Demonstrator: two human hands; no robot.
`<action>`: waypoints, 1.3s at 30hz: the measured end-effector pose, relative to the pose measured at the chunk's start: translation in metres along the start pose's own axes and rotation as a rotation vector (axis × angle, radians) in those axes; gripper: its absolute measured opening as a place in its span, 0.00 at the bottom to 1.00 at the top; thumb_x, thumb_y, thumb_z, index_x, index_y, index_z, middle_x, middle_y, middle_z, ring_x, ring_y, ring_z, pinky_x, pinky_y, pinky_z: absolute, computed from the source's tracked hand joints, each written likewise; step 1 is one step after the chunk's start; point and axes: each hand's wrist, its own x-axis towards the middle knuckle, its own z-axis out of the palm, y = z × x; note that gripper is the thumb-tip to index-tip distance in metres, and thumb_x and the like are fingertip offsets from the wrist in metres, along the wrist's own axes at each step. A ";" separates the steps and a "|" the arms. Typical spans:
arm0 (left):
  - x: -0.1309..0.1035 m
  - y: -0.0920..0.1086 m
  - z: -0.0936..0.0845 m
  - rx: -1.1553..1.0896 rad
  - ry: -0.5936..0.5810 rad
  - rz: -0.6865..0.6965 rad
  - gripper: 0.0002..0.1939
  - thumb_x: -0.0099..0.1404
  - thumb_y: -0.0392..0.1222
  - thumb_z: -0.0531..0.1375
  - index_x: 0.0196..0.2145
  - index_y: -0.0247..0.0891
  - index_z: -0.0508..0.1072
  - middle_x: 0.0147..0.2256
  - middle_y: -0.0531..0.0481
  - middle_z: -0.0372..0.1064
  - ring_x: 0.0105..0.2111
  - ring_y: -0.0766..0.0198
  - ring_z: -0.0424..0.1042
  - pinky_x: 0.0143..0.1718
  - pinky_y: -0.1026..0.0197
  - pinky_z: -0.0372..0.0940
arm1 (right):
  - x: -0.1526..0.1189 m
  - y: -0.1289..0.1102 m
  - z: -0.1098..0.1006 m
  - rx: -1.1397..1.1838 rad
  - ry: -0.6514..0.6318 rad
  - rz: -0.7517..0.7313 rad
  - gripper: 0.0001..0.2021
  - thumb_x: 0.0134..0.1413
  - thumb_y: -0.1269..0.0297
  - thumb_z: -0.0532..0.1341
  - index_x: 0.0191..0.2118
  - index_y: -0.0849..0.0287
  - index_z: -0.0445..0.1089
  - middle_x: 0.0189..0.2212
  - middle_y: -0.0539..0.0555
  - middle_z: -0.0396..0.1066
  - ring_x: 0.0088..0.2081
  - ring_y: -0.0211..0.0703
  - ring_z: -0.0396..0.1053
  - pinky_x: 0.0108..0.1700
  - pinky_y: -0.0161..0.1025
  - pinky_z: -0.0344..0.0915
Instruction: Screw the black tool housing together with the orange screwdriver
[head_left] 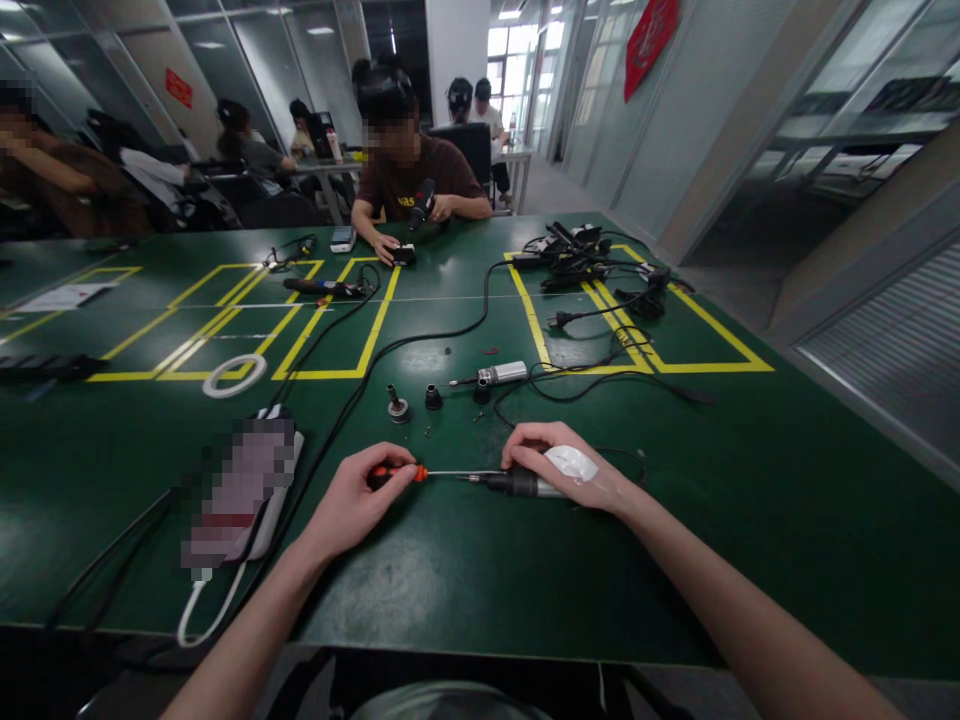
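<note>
My left hand (352, 500) grips a small screwdriver (420, 473) with an orange and black handle, its thin shaft pointing right. The shaft's tip meets the end of a dark cylindrical tool (517, 485) lying on the green table (465, 580). My right hand (559, 460), with a white patch on its back, presses down on that tool and holds it. A cable runs from the tool off to the right.
Small parts lie just beyond my hands: a black cone (433, 397), a metal piece (397, 405), a silver cylinder (501, 374). A white device (240, 490) sits at left, a tape ring (234, 375) behind it. Cables and plugs (581, 255) lie far right. A person (412, 180) sits opposite.
</note>
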 end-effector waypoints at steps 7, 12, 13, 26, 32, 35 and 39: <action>-0.002 0.004 -0.003 -0.098 0.072 -0.014 0.07 0.61 0.43 0.63 0.35 0.40 0.70 0.34 0.53 0.69 0.32 0.63 0.70 0.36 0.63 0.66 | 0.000 -0.001 0.001 0.019 0.004 0.009 0.11 0.61 0.60 0.59 0.32 0.60 0.74 0.32 0.55 0.78 0.34 0.42 0.73 0.38 0.36 0.67; -0.002 0.000 -0.003 -0.137 0.074 -0.027 0.11 0.63 0.46 0.64 0.41 0.40 0.74 0.36 0.52 0.70 0.36 0.61 0.73 0.41 0.61 0.68 | -0.001 -0.002 0.001 -0.001 0.007 0.015 0.11 0.61 0.61 0.58 0.32 0.60 0.75 0.32 0.54 0.78 0.33 0.42 0.72 0.37 0.35 0.66; -0.002 -0.001 -0.002 -0.129 0.079 -0.023 0.11 0.63 0.46 0.64 0.42 0.40 0.74 0.36 0.52 0.71 0.37 0.61 0.73 0.41 0.60 0.68 | -0.001 -0.002 0.000 -0.003 0.008 0.015 0.11 0.61 0.61 0.58 0.32 0.60 0.75 0.32 0.55 0.78 0.33 0.42 0.72 0.37 0.36 0.66; 0.000 -0.005 0.001 0.004 0.036 0.063 0.10 0.69 0.48 0.61 0.38 0.40 0.77 0.35 0.49 0.74 0.33 0.60 0.73 0.35 0.61 0.68 | -0.001 0.000 0.001 -0.013 0.009 0.011 0.11 0.61 0.61 0.58 0.32 0.60 0.75 0.32 0.54 0.77 0.33 0.42 0.71 0.37 0.36 0.65; -0.001 -0.004 0.000 -0.043 0.060 0.040 0.08 0.67 0.47 0.62 0.37 0.40 0.74 0.35 0.51 0.72 0.33 0.62 0.72 0.34 0.63 0.67 | -0.001 -0.001 0.001 -0.015 0.012 0.008 0.11 0.61 0.62 0.58 0.32 0.60 0.75 0.32 0.54 0.77 0.33 0.42 0.72 0.38 0.36 0.66; 0.000 -0.003 -0.001 -0.017 0.049 0.024 0.10 0.68 0.49 0.62 0.37 0.39 0.76 0.34 0.51 0.74 0.32 0.62 0.71 0.34 0.62 0.66 | -0.001 -0.001 0.002 -0.014 0.018 0.008 0.11 0.61 0.63 0.58 0.32 0.60 0.75 0.32 0.54 0.77 0.33 0.42 0.72 0.38 0.36 0.66; 0.001 -0.004 -0.002 0.025 0.040 0.046 0.14 0.70 0.51 0.60 0.35 0.40 0.79 0.32 0.49 0.74 0.32 0.61 0.71 0.35 0.60 0.65 | -0.001 0.000 0.002 -0.014 0.013 0.008 0.11 0.62 0.63 0.58 0.33 0.60 0.75 0.32 0.54 0.78 0.33 0.43 0.72 0.37 0.36 0.66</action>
